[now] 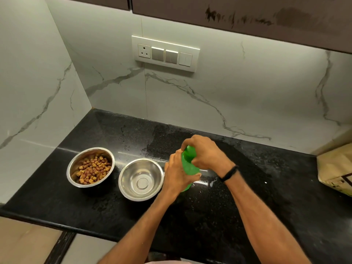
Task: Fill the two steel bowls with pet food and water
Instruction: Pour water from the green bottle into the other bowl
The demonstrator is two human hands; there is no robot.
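Two steel bowls stand side by side on the black counter (247, 206). The left bowl (72, 169) holds brown pet food kibble (93, 170). The right bowl (123, 184) is empty and shiny inside. Just right of it stands a green bottle (187, 164), upright. My left hand (176, 173) grips the bottle's body from the left. My right hand (204, 152) is curled over the bottle's top, hiding the cap.
A tan paper bag (336, 171) sits at the counter's right edge. Marble walls close the left and back sides, with a switch panel (165, 53) on the back wall. Dark cabinets hang overhead. The counter's front edge runs along the lower left.
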